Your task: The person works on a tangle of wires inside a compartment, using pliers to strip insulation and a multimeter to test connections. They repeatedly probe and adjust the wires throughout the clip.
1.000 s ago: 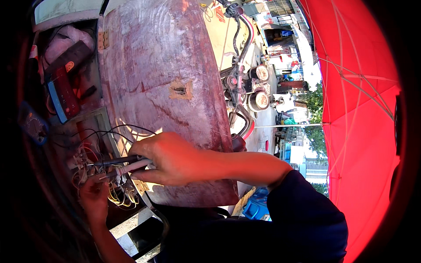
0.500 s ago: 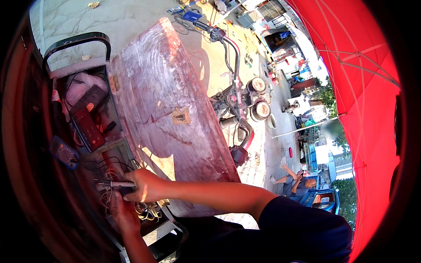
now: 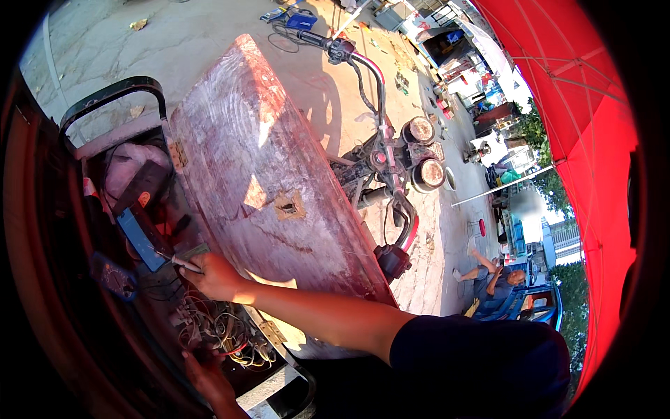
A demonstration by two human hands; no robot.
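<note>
My right hand [image 3: 215, 278] is closed around a slim, pale-handled screwdriver [image 3: 185, 263]. Its thin tip points left, to the lower end of a flat, box-shaped device [image 3: 141, 239] whose face shines blue. Lower down, my left hand [image 3: 206, 380] lies in shadow with thumb and fingers apart, partly dark, beside a tangle of wires [image 3: 230, 328]. A red wire [image 3: 239, 348] runs close to its fingertips. Left of my right hand lies a blue-edged multimeter [image 3: 114, 276], with dark leads [image 3: 159, 288] beside it.
A worn wooden lid [image 3: 258, 160] leans beyond the open box, behind motorcycle handlebars [image 3: 380, 112] with two round gauges [image 3: 421, 130]. A black metal rail [image 3: 115, 87] rises at the upper left. A seated person [image 3: 497, 285] is farther off; a red canopy [image 3: 593, 140] hangs at right.
My right hand with the screwdriver has moved up to the box-shaped device. My left hand has parted from it and dropped lower. The device's face, dark red before, now shines blue.
</note>
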